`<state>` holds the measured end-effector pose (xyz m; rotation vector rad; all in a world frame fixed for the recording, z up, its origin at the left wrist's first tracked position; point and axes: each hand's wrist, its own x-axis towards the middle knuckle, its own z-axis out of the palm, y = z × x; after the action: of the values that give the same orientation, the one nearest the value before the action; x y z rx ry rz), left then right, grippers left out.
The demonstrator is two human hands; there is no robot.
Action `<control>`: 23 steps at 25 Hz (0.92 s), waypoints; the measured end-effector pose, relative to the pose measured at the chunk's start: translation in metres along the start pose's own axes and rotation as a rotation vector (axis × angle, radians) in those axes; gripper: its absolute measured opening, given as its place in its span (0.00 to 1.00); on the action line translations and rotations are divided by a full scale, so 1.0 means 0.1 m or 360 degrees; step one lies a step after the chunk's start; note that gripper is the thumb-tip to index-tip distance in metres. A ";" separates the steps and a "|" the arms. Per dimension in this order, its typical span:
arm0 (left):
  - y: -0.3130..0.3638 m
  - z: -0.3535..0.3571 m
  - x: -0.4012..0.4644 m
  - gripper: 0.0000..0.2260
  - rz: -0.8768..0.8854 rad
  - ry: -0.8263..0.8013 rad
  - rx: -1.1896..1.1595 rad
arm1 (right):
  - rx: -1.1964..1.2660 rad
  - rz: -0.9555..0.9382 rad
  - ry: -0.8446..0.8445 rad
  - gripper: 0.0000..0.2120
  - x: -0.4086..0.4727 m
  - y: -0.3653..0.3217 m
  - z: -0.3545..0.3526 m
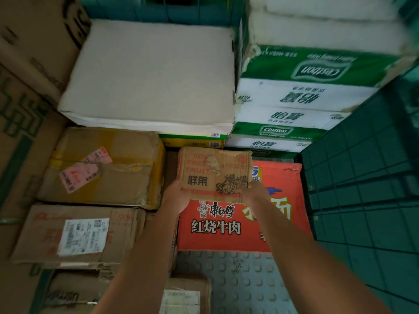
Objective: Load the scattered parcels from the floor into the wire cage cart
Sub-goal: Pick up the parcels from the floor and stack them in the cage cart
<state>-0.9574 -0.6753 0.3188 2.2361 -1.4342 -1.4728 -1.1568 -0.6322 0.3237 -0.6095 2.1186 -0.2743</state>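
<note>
Green mesh wall (367, 200) blurred, bottom carton (186, 298) cut off — label unreadable

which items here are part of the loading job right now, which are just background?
In play:
- fruit box, held over the stack
- left hand and right hand, each gripping one near corner of it
- green cage wall

Just sitting there:
- red noodle box
- white box
- water cartons
- taped brown box
- studded floor

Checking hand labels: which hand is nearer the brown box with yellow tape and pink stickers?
Left. The left hand grips the small fruit-print cardboard box on the side facing the yellow-taped brown box; the right hand grips its far side.
</note>
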 end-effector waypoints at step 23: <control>-2.71 -0.60 -5.06 0.08 -0.0737 0.1088 -0.0922 | -0.0759 -0.0823 -0.1050 0.22 -3.92 0.75 1.05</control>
<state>-0.7812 -0.1734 0.5417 2.3728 -0.2609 -0.8655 -0.9060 -0.3617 0.5080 -1.3256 1.3566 0.1527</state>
